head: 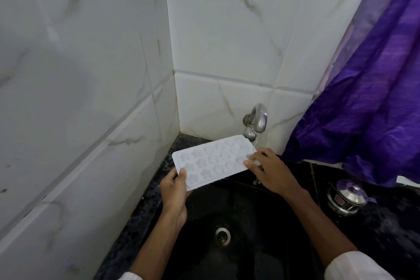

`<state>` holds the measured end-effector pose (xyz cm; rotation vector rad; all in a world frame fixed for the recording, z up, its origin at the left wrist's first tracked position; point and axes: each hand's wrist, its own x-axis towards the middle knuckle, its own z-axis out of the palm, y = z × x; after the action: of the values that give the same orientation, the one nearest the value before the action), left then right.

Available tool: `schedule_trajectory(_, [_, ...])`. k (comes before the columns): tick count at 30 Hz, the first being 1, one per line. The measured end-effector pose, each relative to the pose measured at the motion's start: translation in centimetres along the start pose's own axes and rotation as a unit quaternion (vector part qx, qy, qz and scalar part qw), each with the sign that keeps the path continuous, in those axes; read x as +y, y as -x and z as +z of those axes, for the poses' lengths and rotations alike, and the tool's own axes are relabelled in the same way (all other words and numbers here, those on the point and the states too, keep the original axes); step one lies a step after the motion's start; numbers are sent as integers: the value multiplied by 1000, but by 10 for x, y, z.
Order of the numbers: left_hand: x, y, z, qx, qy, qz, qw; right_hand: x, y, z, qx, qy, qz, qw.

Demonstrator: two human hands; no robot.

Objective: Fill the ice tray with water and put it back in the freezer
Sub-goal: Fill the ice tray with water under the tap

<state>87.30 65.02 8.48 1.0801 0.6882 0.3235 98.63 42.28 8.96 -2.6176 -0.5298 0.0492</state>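
Note:
A white ice tray [211,160] with star and round moulds is held over the black sink [245,223], its far right corner just below the steel tap [255,124]. My left hand [175,191] grips the tray's near left corner, thumb on top. My right hand [269,169] holds the right edge with fingers curled over it. A thin stream of water falls from the tap beside the tray's right corner and onto my right fingers. The moulds look pale; I cannot tell how much water is in them.
White marble-look tiles form a corner behind and to the left. A purple curtain [368,98] hangs at the right. A small steel lidded pot [346,196] stands on the dark speckled counter right of the sink. The sink drain [222,235] lies below the tray.

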Motion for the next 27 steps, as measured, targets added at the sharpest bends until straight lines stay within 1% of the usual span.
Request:
schedule_trajectory(5, [-1,0,-1,1,0,-1,1000,-4,3,-3,-9,1,1,1000])
schedule_trajectory(10, [0,1,0,-1,1,0,1000,-5,2,-3,2,4,7,1000])
schedule_trajectory(18, [-1,3,-2,-1,-9,7,1000,-6,8,-1,-2,-25,0,1000])
schedule_trajectory(20, [-2,3,-3,0,-10,5,1000,-4,10,1,19,-73,3,997])
schedule_trajectory(22, [-2,3,-5,-1,-19,5,1000,-4,12,2,45,-144,21,988])
schedule_trajectory(25, [-4,4,-9,-12,-34,-1,999,0,15,5,71,-254,94,960])
schedule_trajectory(27, [-7,6,-12,-18,-42,-6,999,5,18,10,75,-304,137,940])
